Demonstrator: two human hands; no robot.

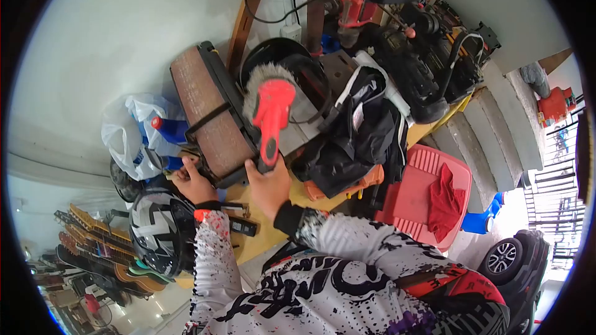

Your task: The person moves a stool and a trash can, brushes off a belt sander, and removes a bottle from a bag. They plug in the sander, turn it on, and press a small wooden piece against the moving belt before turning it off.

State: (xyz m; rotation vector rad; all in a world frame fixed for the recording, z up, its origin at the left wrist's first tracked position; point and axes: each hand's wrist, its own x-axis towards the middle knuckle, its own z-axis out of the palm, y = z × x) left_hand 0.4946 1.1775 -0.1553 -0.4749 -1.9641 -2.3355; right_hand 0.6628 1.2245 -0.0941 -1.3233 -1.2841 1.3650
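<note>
My right hand [270, 190] grips the lower end of a red-handled brush [274, 102], held upright with its grey bristles at the top and left. A belt sander [206, 102] with a worn brown belt stands just beyond my hands, left of the brush. At the sander's lower left corner is my left hand [194, 185], its fingers curled; whatever they hold, if anything, is too small to make out. Left of that hand are a white plastic bag [126, 142] and a blue bottle with a red cap [171, 129].
A black and grey helmet [160, 231] sits at the yellow bench's left edge. A black bag [360, 136] lies to the right, under a red drill press [355, 6]. Beyond the bench are a red plastic chair [397, 205] with a red cloth and concrete steps [481, 136].
</note>
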